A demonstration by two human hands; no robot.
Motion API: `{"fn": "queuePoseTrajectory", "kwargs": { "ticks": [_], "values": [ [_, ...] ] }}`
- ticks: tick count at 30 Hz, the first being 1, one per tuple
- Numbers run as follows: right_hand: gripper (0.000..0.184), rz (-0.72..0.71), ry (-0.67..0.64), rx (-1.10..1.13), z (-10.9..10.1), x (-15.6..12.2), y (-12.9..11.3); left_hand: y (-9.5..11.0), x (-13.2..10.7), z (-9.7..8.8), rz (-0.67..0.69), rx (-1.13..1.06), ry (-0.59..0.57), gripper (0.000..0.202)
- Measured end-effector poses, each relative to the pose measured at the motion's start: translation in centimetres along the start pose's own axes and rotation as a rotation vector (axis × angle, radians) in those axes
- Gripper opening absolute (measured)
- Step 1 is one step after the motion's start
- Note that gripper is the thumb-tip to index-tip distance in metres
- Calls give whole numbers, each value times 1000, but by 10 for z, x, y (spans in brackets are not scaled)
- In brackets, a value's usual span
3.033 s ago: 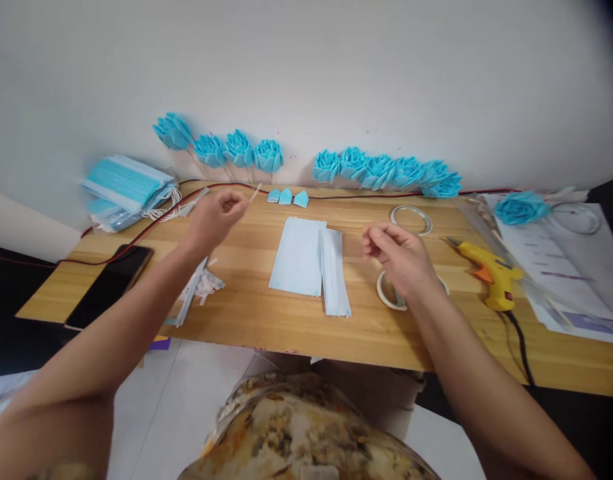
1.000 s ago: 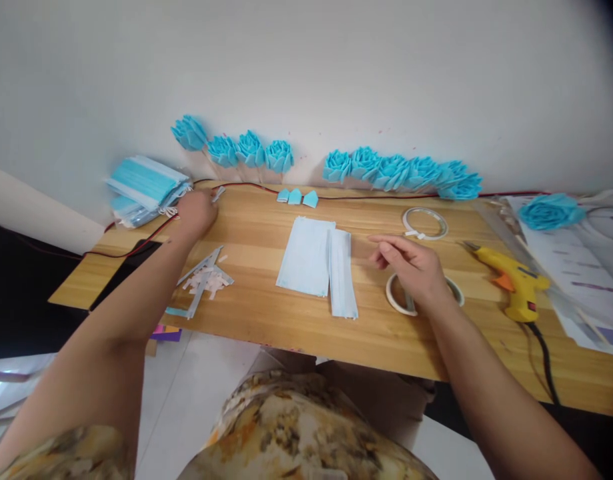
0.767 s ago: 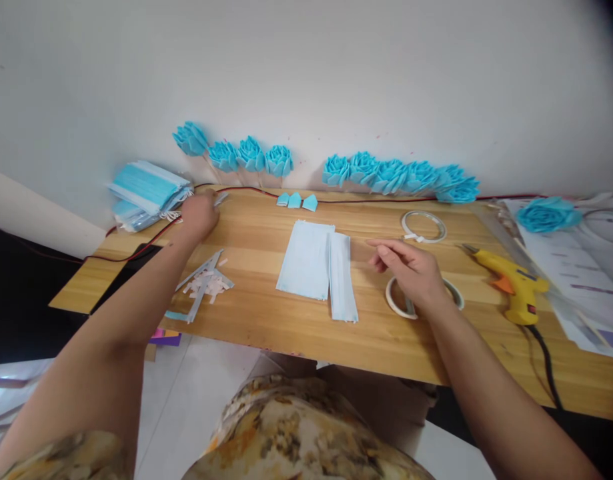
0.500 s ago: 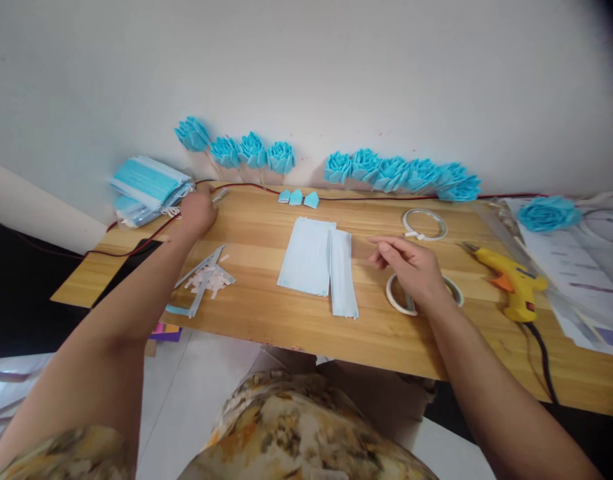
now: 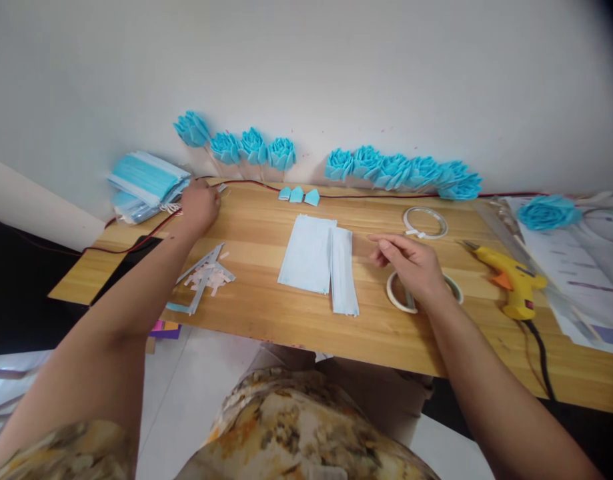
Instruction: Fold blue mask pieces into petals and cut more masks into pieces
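Observation:
At the back left of the table, my left hand (image 5: 201, 205) is closed beside a stack of blue face masks (image 5: 149, 179). A small grey piece (image 5: 222, 189) shows at its fingertips; its kind is unclear. My right hand (image 5: 409, 263) hovers above a roll of white tape (image 5: 401, 308), fingers loosely extended, thumb near the index finger and nothing visible in them. Left of it lie a flat pale-blue mask sheet (image 5: 306, 257) and a narrow folded one (image 5: 343, 273). Three small blue cut pieces (image 5: 297, 195) lie in a row behind them.
Blue fabric flowers (image 5: 393, 172) on sticks lean along the wall. Cut strips and scraps (image 5: 206, 277) lie at front left. Another tape roll (image 5: 425, 222), a yellow glue gun (image 5: 511, 277) and papers with a flower (image 5: 549, 213) are at right. A red-black cable (image 5: 376, 198) runs along the back.
My left hand has shifted very slightly to the right at the back of the table, and the grey piece beside it shows less. My right hand stays in place.

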State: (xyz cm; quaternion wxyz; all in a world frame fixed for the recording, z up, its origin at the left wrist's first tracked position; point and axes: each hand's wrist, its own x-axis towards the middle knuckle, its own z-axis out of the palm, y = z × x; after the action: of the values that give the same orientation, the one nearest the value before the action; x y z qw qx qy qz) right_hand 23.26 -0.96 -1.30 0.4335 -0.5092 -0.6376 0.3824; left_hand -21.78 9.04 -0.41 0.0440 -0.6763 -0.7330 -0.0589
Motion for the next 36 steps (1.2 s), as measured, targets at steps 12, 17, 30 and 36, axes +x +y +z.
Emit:
{"fn": "queuePoseTrajectory", "kwargs": {
  "ticks": [12, 17, 30, 36],
  "values": [
    [24, 24, 51, 38, 8, 2, -24, 69, -55, -60, 46, -716, 10, 19],
    [28, -62, -142, 74, 41, 9, -70, 137, -102, -87, 203, -1112, -271, 16],
    [19, -68, -112, 211, 56, 11, -77, 161, -117, -72, 294, -1117, -319, 11],
    [22, -79, -110, 203, 60, 10, -78, 163, -119, -70, 325, -1173, -361, 14]
  ]
}}
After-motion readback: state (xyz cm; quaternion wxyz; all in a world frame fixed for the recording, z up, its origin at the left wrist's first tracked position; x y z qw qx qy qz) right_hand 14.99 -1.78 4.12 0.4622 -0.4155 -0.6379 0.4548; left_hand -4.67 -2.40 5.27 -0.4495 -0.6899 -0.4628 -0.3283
